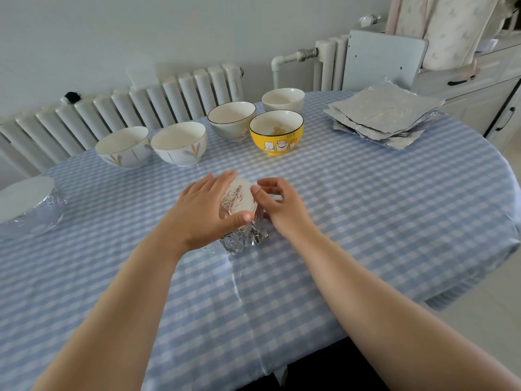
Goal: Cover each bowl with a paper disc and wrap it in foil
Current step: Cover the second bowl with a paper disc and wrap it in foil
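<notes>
Both hands work at one bowl (pixel 239 204) near the middle of the surface (pixel 366 210); the left hand (pixel 205 210) lies flat over the bowl's left side, fingers straight and thumb pressing on the paper disc (pixel 239 196) that covers the top; the right hand (pixel 277 203) sits at the bowl's 3 o'clock edge with fingers curled, pinching the foil (pixel 244 235) that is crumpled up round the bowl's wall; the foil shows most at the 6 o'clock side, shiny and creased. At 12 o'clock from this bowl, toward the radiator (pixel 141 105), stand five open bowls: two white bowls with leaf marks (pixel 124 148), (pixel 180 143) touching each other, a grey bowl (pixel 231 121), a yellow bowl (pixel 276 132) with cat drawings just beside it, and a white bowl (pixel 283 100) behind those. At 9 o'clock, at the surface's left edge, sits a finished bowl (pixel 31 207), foil round its sides and a white disc on top. At 2 o'clock lies a stack of foil sheets (pixel 386 114); a blue checked cloth (pixel 169 292) covers the surface.
</notes>
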`<state>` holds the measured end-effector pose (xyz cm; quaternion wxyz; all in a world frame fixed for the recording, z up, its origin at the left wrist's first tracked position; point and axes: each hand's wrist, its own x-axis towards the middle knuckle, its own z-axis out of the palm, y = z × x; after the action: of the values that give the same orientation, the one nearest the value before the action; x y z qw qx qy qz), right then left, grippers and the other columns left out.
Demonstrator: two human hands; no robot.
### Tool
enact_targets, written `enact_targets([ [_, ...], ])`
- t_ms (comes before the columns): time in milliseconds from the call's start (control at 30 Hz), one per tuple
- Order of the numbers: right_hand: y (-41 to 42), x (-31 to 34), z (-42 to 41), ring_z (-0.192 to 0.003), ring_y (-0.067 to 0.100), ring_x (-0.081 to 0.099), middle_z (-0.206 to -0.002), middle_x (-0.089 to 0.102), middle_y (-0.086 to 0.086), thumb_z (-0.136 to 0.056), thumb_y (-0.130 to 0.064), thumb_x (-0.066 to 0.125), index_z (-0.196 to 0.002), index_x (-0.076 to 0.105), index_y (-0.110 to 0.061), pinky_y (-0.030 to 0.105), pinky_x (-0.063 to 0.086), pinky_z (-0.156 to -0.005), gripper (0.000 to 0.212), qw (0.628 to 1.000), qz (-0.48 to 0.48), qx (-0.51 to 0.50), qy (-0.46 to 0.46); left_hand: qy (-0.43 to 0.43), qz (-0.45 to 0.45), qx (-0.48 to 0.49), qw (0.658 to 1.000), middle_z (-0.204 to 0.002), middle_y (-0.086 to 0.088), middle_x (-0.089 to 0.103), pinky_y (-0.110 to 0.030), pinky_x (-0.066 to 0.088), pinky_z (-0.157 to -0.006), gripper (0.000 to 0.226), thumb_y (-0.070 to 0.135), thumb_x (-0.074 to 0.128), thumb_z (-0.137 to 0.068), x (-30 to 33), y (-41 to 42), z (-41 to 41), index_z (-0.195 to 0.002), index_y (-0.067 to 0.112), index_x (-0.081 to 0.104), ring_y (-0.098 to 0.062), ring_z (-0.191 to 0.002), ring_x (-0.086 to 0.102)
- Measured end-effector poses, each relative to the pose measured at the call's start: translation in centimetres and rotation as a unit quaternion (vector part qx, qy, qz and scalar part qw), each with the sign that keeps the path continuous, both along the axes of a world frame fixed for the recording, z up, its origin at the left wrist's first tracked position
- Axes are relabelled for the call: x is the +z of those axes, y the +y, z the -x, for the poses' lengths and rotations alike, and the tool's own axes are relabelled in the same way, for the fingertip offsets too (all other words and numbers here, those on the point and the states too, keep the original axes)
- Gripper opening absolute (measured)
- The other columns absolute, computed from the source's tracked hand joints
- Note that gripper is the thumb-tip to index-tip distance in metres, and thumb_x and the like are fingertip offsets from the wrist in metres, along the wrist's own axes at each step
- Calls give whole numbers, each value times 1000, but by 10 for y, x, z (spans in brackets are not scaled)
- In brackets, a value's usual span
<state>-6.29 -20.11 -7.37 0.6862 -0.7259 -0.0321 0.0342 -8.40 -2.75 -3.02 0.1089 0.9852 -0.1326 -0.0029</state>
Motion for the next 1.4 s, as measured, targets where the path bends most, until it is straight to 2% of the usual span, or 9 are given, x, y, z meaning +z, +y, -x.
enact_targets([
  [167,3,-6,11,-75,3,64,-86,67,-12,-94,-40,63,-96,63,-22,19,49,-65,18,997,-68,-41,3,-6,10,3,1000,-163,5,19,-42,9,-121,135,107,14,-46,2,-3,1,-157,31,11,-19,-152,9],
  [333,5,-6,17,-67,4,67,-84,72,-6,-93,-37,65,-94,67,-22,18,48,-55,15,986,-143,-54,59,-10,24,12,1000,-163,6,19,-40,9,-119,126,98,27,-51,3,-6,3,-157,31,11,-18,-151,8],
  [467,8,-3,19,-55,2,63,-76,70,-4,-92,-32,68,-98,69,-13,16,45,-49,20,977,-190,-53,82,-20,38,12,999,-162,7,22,-40,10,-119,127,101,26,-51,0,-3,3,-156,31,14,-18,-151,10],
  [533,10,-1,17,-54,4,61,-79,69,1,-92,-31,68,-97,68,-11,19,47,-51,20,974,-200,-52,89,-29,47,14,998,-161,6,23,-41,11,-120,126,101,27,-52,-2,0,3,-156,29,15,-18,-150,12],
  [600,14,0,14,-69,14,66,-90,72,10,-91,-29,69,-92,68,-13,32,56,-67,16,972,-208,-54,96,-38,53,18,998,-161,6,24,-43,13,-121,126,101,27,-54,-4,1,4,-156,28,17,-19,-149,15],
  [667,16,0,12,-76,21,66,-92,71,12,-91,-28,70,-87,66,-15,41,55,-76,14,971,-210,-59,100,-40,57,21,997,-161,6,24,-44,14,-121,124,100,29,-56,-6,3,4,-156,28,17,-19,-149,15],
  [933,18,1,3,-60,13,63,-73,70,1,-92,-28,69,-83,65,-16,23,46,-49,15,973,-187,-60,118,-48,73,32,996,-160,7,24,-42,14,-120,120,97,30,-58,-7,5,5,-156,27,17,-16,-148,16],
  [1200,21,-2,-2,-73,24,63,-84,69,10,-93,-22,66,-86,63,-13,34,52,-61,11,967,-194,-72,150,-57,69,36,995,-159,8,26,-42,16,-119,121,98,28,-58,-8,2,4,-155,26,17,-16,-147,19],
  [1400,21,-8,-4,-84,30,67,-105,71,22,-91,-8,64,-92,64,-12,50,55,-84,4,965,-189,-95,154,-48,44,32,997,-158,6,30,-43,16,-119,124,99,27,-57,-6,-4,0,-156,26,14,-17,-146,22],
])
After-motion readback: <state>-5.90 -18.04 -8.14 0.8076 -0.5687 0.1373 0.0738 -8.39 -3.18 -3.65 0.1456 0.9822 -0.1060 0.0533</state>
